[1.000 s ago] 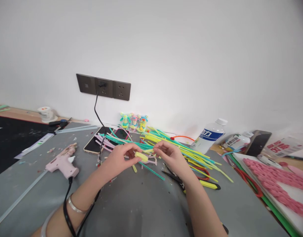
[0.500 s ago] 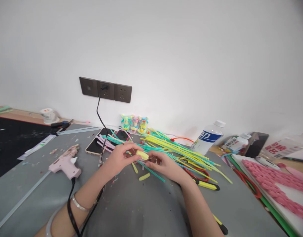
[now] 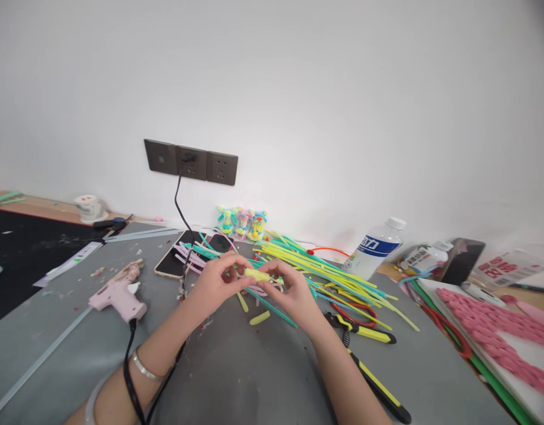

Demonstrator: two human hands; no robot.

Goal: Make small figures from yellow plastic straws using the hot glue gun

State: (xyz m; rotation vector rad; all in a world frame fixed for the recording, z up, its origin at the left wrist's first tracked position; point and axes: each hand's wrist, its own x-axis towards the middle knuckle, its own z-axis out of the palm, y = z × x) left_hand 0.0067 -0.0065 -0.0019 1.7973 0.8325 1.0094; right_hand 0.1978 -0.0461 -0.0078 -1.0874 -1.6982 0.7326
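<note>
A short, thick, fuzzy pale-yellow pipe cleaner piece [image 3: 256,274] is held above the table, between both hands. My left hand [image 3: 222,280] pinches its left end between thumb and fingertips. At its right end are the closed thumb and fingers of my right hand [image 3: 293,290]. A similar yellow piece [image 3: 260,318] lies on the grey table just below the hands, and a thin yellow strip [image 3: 242,302] rests beside it. Behind the hands spreads a loose pile of yellow and teal pipe cleaners [image 3: 325,265], with lilac ones [image 3: 187,255] on the left.
Left stands a pink glue gun [image 3: 121,295], its black cord crossing under my left forearm. Yellow-black pliers [image 3: 369,332] lie by my right forearm. Three small figures [image 3: 243,223] lean on the wall. Farther back are a phone [image 3: 168,260] and a bottle [image 3: 373,248].
A yellow piece that was in my right hand now lies on the table. My right hand dipped, then came up to the right end of the piece in my left hand.
</note>
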